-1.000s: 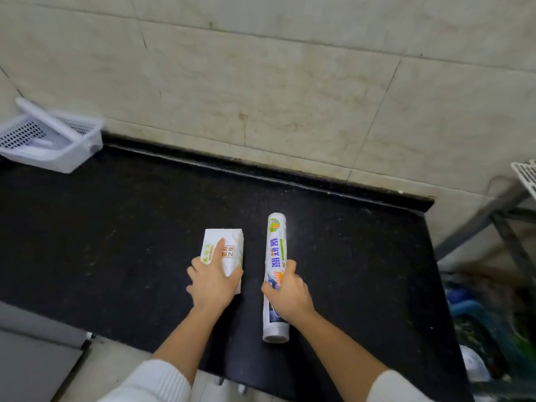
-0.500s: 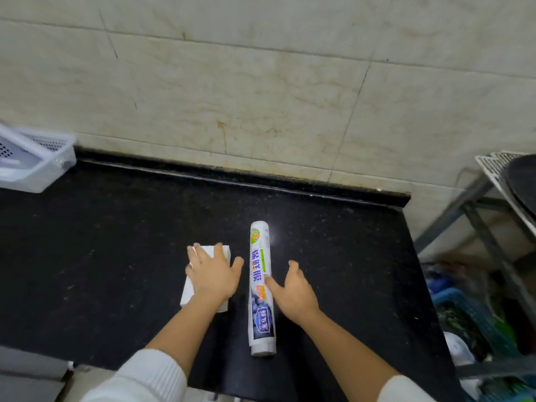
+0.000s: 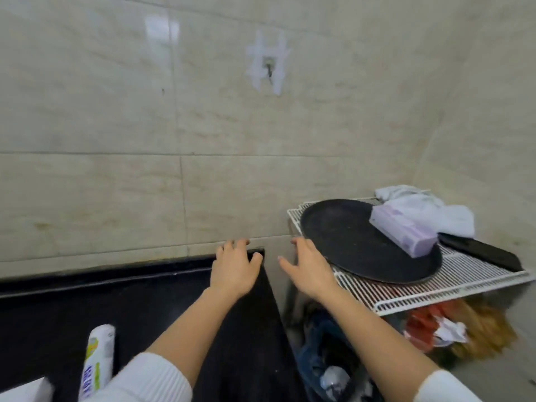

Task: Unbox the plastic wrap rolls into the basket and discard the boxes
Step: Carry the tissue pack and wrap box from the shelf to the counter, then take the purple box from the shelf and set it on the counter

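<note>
Plastic wrap roll [image 3: 97, 362] lies on the black counter [image 3: 58, 309] at the lower left of our head view, lengthwise toward the wall, beside our left sleeve [image 3: 150, 378]; a white corner at the bottom left edge [image 3: 23, 391] may be one of the boxes, but too little of it shows for us to say. The basket is out of view. Our left hand [image 3: 233, 269] reaches over the counter's far right corner with fingers spread and nothing in it. Our right hand [image 3: 309, 266] is likewise spread and empty, at the near edge of the wire shelf [image 3: 435, 288], just beside the round black tray [image 3: 348, 239]. A purple box [image 3: 403, 233] sits on that tray with a white cloth [image 3: 426, 207] behind it. Below the shelf, a bin with a dark bag [image 3: 327, 358] stands close to the counter's end, which we judge handy for dropping boxes. We judge both hands are heading to the shelf for the next box.
</note>
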Motion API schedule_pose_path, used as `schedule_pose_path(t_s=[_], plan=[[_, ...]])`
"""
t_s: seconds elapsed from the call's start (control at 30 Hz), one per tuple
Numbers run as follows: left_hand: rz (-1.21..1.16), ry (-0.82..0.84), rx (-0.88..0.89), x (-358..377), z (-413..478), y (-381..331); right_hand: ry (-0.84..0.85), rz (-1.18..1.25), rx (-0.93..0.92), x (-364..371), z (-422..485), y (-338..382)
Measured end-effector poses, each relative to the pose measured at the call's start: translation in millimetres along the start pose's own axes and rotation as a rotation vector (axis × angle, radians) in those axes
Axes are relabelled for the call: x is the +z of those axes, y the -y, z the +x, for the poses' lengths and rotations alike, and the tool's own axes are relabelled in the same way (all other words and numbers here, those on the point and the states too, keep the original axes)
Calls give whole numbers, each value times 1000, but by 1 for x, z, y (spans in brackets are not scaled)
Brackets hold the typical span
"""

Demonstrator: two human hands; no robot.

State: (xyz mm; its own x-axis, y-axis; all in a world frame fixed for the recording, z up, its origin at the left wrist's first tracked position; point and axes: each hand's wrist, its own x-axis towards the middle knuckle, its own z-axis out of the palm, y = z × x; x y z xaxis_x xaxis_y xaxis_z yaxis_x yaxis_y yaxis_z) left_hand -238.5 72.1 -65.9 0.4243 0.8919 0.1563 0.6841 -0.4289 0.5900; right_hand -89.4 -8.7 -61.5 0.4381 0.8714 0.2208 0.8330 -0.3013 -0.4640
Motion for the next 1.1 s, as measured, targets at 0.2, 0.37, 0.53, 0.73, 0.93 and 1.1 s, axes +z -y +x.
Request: schedule_pose_path(t_s=[0.2,0.37,0.53,0.73,0.93,1.1], plan=[[-113,-73,125,76,28,-126,-142,59,-32,-116,52,-118],[-1,-70,56,143,35,-194,-159,-59,-11,-168,77,-209],[215,69,-77,182,36,-204,47,-222,132,-173,85,-255],[246,87,-110,190,32,-202,56,-114,122,-146,84,-268],[273,137,-107,186,32,-202,54,-80,54,-144,87,-253],[248,-52,-56,156,22,-184,47,25,-63,-142,81,-208]])
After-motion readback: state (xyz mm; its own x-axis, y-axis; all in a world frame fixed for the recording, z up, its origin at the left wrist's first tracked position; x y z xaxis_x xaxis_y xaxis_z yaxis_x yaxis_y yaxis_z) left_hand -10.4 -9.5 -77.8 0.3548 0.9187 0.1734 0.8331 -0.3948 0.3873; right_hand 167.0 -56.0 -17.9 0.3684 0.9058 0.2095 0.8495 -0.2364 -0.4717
